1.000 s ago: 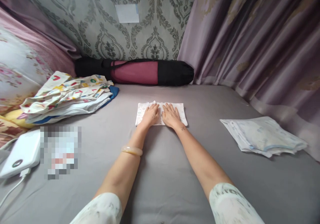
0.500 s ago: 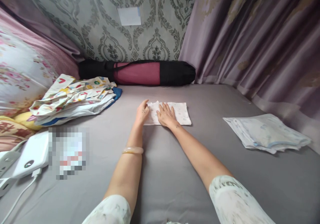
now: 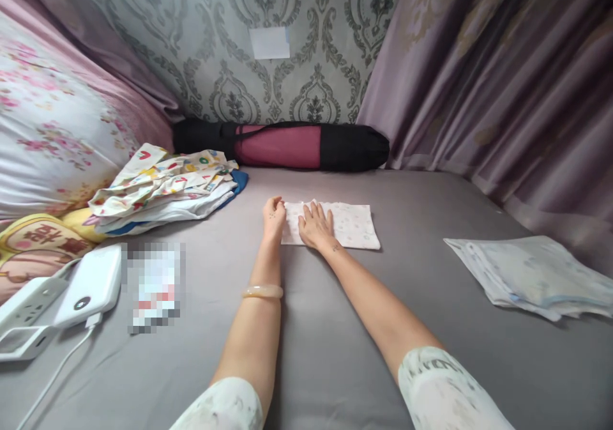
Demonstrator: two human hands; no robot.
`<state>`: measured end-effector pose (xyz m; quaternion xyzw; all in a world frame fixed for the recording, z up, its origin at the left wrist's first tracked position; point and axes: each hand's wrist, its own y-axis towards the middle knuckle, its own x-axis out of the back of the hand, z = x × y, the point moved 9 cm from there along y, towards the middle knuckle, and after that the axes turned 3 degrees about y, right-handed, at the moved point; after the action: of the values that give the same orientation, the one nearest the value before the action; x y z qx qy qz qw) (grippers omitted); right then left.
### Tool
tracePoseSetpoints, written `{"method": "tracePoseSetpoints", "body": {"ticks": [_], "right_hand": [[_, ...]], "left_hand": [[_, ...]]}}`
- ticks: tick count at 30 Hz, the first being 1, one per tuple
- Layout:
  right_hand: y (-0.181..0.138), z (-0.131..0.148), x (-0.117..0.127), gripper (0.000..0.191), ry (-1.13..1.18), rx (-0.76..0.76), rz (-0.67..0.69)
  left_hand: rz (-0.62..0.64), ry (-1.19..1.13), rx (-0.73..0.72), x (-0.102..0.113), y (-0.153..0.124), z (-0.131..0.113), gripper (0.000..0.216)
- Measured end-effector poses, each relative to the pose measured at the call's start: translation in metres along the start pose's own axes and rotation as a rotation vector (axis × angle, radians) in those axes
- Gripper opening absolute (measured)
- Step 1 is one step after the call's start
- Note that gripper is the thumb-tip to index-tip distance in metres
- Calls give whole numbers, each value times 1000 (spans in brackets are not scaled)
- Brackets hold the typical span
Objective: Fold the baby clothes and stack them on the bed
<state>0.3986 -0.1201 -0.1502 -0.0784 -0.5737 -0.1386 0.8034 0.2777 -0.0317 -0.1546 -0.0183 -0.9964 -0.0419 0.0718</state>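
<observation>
A folded white cloth [image 3: 354, 227] with a faint small print lies flat on the grey bed sheet in front of me. My right hand [image 3: 316, 225] rests palm down on its left half, fingers stretched and somewhat spread. At the cloth's left edge is my left hand [image 3: 274, 218], its fingers curled in at that edge; the fingertips are mostly hidden. A pale bangle [image 3: 262, 291] circles my left forearm.
Stacked pale cloths [image 3: 531, 276] lie to the right. On the left are a pile of printed clothes [image 3: 167, 184], a white power bank [image 3: 90, 286] with a cable, a power strip [image 3: 33, 302] and a blurred item [image 3: 156, 286]. A black-and-maroon long bag [image 3: 280, 147] lies along the wall.
The view has turned slightly left, so everything sits further right in it. My right hand has shifted a little left over the cloth, while my left hand stays at its edge.
</observation>
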Motion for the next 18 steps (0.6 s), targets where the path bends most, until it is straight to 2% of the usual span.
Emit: {"method": "tracePoseSetpoints", "body": {"ticks": [3,7,11,13,18], "right_hand": [[2,-3,-3,58,-22,8,-17],[4,1,-1,57,-64,-18,1],[6,30,5,57,-97,96,-40],[5,46,0,58,-78,181,-7],[5,55,-16,59,-38,211,88]], "left_hand": [[-42,-148,128,6,-4,5,27],[-87,-246,218,13,-8,5,24],[-140,-268,236,21,-7,7,23],[-160,-266,234,25,-6,9,23],[-189,-274,228,28,-4,12,23]]}}
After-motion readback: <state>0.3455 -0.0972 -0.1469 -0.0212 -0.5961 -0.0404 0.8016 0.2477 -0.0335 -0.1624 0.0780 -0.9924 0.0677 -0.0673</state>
